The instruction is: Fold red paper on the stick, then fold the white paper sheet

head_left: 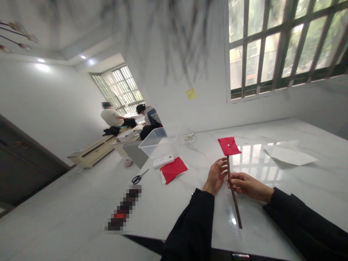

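Note:
A red paper pinwheel (226, 148) with a small silvery fastener at its middle sits at the top of a thin dark brown stick (236, 204). My right hand (246, 185) pinches the stick a little below the pinwheel, thumb and fingers closed on it. Just left of the stick is my left hand (216, 175), its fingers loosely curved and apart. Their tips come up to the stick just under the pinwheel; whether they press on it I cannot tell. The stick's lower end points toward me over the glossy white table (190, 214).
Left on the table lie red sheets (174, 170), a white device (163, 161), scissors (140, 177) and a clear plastic bin (153, 143). A white sheet (290, 155) and tiny metal bits (245, 142) lie to the right. Two people (112, 116) sit far back left.

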